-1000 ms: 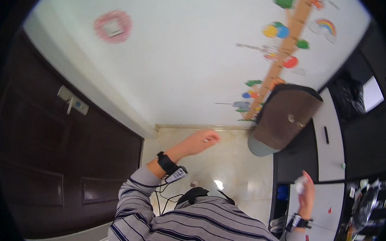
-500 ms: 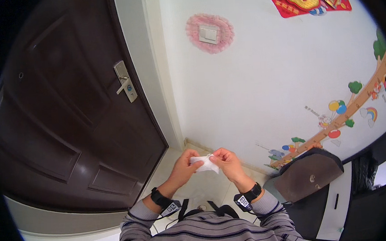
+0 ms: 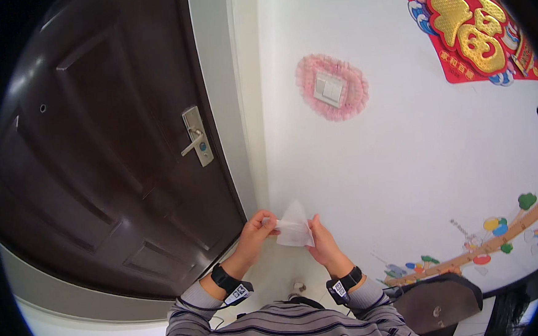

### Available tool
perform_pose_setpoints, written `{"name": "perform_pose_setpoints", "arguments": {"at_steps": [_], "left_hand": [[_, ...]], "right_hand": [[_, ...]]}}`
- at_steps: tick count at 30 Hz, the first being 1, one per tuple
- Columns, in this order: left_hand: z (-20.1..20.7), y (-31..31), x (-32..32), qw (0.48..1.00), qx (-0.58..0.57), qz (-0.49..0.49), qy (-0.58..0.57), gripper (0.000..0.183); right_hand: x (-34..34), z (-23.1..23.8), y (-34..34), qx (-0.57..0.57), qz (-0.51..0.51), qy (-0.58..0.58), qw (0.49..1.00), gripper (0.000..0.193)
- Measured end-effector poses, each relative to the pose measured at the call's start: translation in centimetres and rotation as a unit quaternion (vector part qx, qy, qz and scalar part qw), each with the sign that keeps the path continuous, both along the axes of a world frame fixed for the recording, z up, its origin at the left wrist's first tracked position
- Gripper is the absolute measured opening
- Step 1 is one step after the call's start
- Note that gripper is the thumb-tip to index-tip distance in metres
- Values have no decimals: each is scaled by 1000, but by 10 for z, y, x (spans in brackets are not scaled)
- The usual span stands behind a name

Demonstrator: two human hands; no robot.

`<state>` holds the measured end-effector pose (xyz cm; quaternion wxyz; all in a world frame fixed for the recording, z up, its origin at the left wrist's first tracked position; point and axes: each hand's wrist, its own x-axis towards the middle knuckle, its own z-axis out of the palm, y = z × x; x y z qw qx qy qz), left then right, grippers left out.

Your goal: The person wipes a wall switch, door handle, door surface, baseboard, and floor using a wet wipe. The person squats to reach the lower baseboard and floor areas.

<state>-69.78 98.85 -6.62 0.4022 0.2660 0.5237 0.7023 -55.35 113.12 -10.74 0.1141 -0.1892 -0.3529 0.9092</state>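
A thin white sheet of tissue or wipe (image 3: pixel 295 227), partly unfolded and see-through at its upper point, is stretched between my two hands in front of my chest. My left hand (image 3: pixel 254 235) pinches its left end between thumb and curled fingers. The right edge is held in my right hand (image 3: pixel 325 243), its thumb pointing up along the sheet; the fingers behind are partly hidden. Each wrist wears a black band with a small patterned tag.
At left stands a closed dark brown door (image 3: pixel 120 152) with a metal handle (image 3: pixel 198 138). A light switch (image 3: pixel 330 90) with a pink frill, a red and gold decoration (image 3: pixel 473 26) and a ruler-like sticker (image 3: pixel 495 240) are on the white wall. A brown-topped object (image 3: pixel 440 305) sits lower right.
The white sheet has gone from a small bundle to a wider, spread piece. My hands have changed their hold, the right one now upright at its edge. The view has tilted up the wall.
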Motion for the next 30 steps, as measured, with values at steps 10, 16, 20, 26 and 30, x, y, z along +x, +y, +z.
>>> {"name": "perform_pose_setpoints", "arguments": {"at_steps": [10,16,20,26,30], "left_hand": [[6,114,-15,999,-27,2,29,16],[-10,131,-41,999,-36,-31,-3,21],[-21,155,-60,997,-27,-48,-47,24],[-32,179,-101,969,-68,-237,22,17],[-46,181,-162,972,-113,-206,2,18]], "right_hand": [[-5,-10,110,56,39,24,997,41],[-30,-5,134,-45,-49,89,994,33],[-40,1,141,25,-17,33,999,35],[-60,-10,152,5,16,-39,999,29],[-60,14,160,-49,-228,2,972,26]]}}
